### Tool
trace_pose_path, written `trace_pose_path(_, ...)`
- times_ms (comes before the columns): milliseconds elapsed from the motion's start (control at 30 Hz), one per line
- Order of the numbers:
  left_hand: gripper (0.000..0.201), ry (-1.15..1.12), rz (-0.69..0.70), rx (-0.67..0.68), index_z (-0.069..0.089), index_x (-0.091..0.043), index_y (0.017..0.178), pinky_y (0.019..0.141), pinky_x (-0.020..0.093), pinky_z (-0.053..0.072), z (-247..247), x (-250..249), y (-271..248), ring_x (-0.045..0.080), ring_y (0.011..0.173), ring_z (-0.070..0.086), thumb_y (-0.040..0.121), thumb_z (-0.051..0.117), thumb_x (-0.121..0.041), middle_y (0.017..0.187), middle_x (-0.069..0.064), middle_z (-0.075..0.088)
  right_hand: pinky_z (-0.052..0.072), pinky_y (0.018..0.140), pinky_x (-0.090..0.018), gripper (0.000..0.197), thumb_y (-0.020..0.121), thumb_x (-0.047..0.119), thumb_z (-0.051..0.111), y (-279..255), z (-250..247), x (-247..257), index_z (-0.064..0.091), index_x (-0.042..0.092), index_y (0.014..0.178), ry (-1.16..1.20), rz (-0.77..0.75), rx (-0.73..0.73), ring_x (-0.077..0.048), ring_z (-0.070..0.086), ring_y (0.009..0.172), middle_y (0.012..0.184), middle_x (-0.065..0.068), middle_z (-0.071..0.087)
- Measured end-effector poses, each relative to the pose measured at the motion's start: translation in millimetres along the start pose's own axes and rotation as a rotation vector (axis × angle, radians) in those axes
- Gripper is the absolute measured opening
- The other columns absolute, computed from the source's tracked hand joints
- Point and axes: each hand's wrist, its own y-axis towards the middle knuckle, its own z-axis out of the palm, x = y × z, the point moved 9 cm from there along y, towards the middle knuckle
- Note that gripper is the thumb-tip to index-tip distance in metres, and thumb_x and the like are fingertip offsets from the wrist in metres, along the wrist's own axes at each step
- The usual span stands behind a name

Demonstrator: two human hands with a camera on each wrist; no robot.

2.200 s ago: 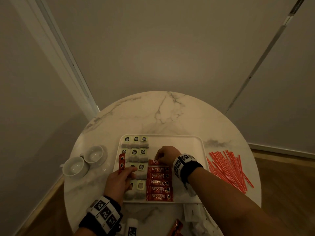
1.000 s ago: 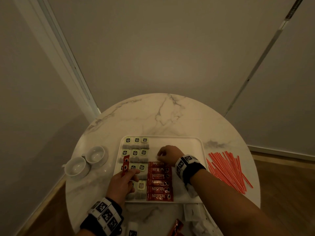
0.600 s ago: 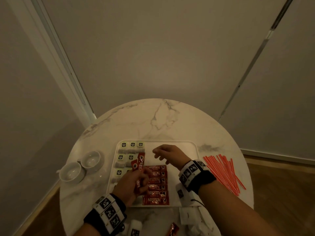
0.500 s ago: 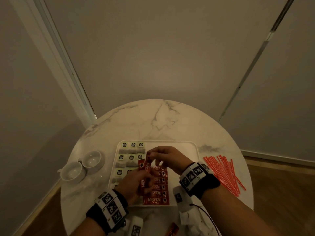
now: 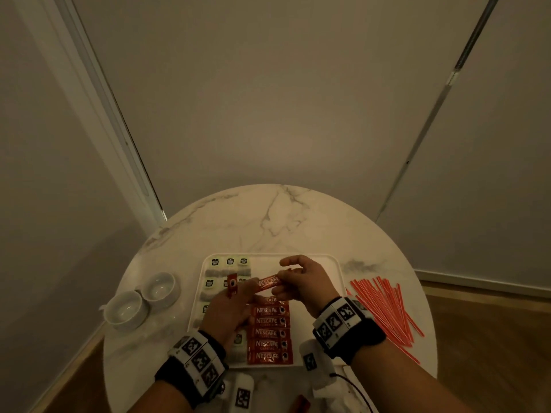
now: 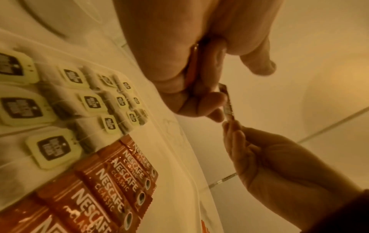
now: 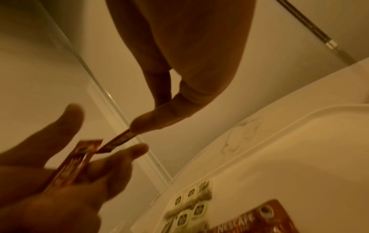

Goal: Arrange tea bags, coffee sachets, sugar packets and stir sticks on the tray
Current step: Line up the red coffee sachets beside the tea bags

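Person stands over a round white marble-look table (image 5: 298,222) with a white rectangular plastic tray (image 5: 334,272) on it. Right hand (image 5: 304,281) pinches one red Nescafé coffee sachet (image 5: 268,284) between thumb and fingertips, holding it roughly level above the tray's middle. Left hand (image 5: 226,311) has its fingers curled round at least one more upright red sachet (image 5: 232,286), whose top sticks out above the knuckles; how many it holds cannot be told. The two sachets meet near the left fingertips, so this looks like a hand-over or a peel-off from the bunch.

On the tray: pale green-tagged tea bags (image 5: 229,261) in rows at the left, and a column of red sachets lying flat (image 5: 269,332) down the middle. Red plastic stir sticks (image 5: 384,305) lie in a loose fan on the table right of the tray, not yet on it. Two small white ceramic cups (image 5: 143,299) sit left of the tray.

Risks: the pinch is at the sachet's end only, so it could swing or slip and land crooked on the column. The low left hand could brush the tea bag rows out of line. Dim light makes alignment harder to judge.
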Motion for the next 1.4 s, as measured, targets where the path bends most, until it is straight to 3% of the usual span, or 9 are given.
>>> trace_pose_path(200,0.022,0.019,-0.005,-0.126,0.065,0.007,0.100,0.043,0.024,0.042,-9,11,7,0.009,0.037,0.047,0.085,0.066,-0.010,0.063,0.010,0.060,0.054,0.059,-0.035,0.012,0.090,0.011,0.063,-6,8,-15,0.064,0.003,0.098,-0.139,0.013,0.034,-0.025,0.064,0.065,0.077,-0.015,0.068)
trace_pose_path(400,0.024,-0.055,-0.070,-0.128,0.065,0.001,0.100,0.045,0.024,0.033,-12,19,12,0.009,0.037,0.034,0.086,0.067,-0.019,0.072,0.014,0.059,0.046,0.052,-0.024,0.021,0.096,0.006,0.048,-5,9,-27,0.064,0.006,0.109,-0.162,0.071,0.045,-0.017,0.060,0.057,0.071,-0.009,0.065)
trace_pose_path(533,0.016,-0.106,-0.102,-0.153,0.063,-0.003,0.094,0.046,0.024,0.033,-15,24,15,0.009,0.036,0.037,0.088,0.064,-0.017,0.060,0.006,0.055,0.049,0.054,-0.023,0.019,0.095,0.010,0.052,-5,14,-34,0.068,0.007,0.106,-0.193,0.102,0.084,-0.016,0.059,0.057,0.077,-0.011,0.065)
trace_pose_path(667,0.008,-0.097,-0.086,-0.139,0.063,-0.006,0.090,0.038,0.021,0.037,-9,20,14,0.007,0.034,0.045,0.089,0.061,-0.014,0.055,0.000,0.059,0.055,0.071,-0.028,0.015,0.086,0.016,0.069,-1,13,-37,0.072,0.013,0.101,-0.278,0.054,0.106,-0.015,0.067,0.072,0.085,-0.006,0.072)
trace_pose_path(800,0.013,-0.155,-0.112,-0.192,0.062,-0.009,0.082,0.037,0.021,0.033,-17,29,22,0.009,0.033,0.034,0.088,0.063,-0.020,0.055,0.003,0.046,0.051,0.079,-0.037,0.019,0.092,0.004,0.056,2,16,-46,0.070,0.010,0.105,-0.132,0.109,0.169,-0.019,0.064,0.068,0.081,-0.011,0.071)
trace_pose_path(967,0.019,-0.212,-0.124,-0.250,0.057,-0.011,0.075,0.034,0.021,0.030,-23,32,27,0.007,0.031,0.029,0.091,0.060,-0.021,0.050,-0.001,0.039,0.048,0.065,-0.026,0.026,0.096,-0.002,0.045,4,17,-48,0.063,0.010,0.111,-0.066,0.172,0.243,-0.015,0.062,0.058,0.077,-0.010,0.069)
trace_pose_path(1100,0.023,-0.253,-0.118,-0.311,0.060,-0.010,0.076,0.033,0.018,0.029,-36,26,30,0.006,0.029,0.030,0.093,0.057,-0.024,0.060,0.004,0.058,0.048,0.055,-0.024,0.032,0.093,-0.009,0.040,9,3,-40,0.059,0.003,0.116,-0.020,0.188,0.236,-0.017,0.059,0.054,0.074,-0.013,0.066)
trace_pose_path(1300,0.030,0.013,-0.115,-0.268,0.068,-0.002,0.085,0.039,0.022,0.032,-38,20,43,0.011,0.032,0.036,0.089,0.062,-0.032,0.071,0.016,0.059,0.046,0.069,-0.013,0.020,0.089,0.021,0.065,36,-7,-4,0.070,0.019,0.108,-0.632,-0.066,0.139,-0.002,0.062,0.083,0.094,0.005,0.071)
trace_pose_path(1400,0.022,0.175,-0.079,-0.200,0.069,-0.007,0.091,0.040,0.022,0.038,-24,15,48,0.010,0.034,0.046,0.094,0.056,-0.025,0.081,0.017,0.064,0.052,0.087,-0.026,0.015,0.086,0.019,0.070,47,19,5,0.072,0.015,0.100,-0.800,-0.134,0.235,-0.012,0.066,0.094,0.100,0.000,0.072)
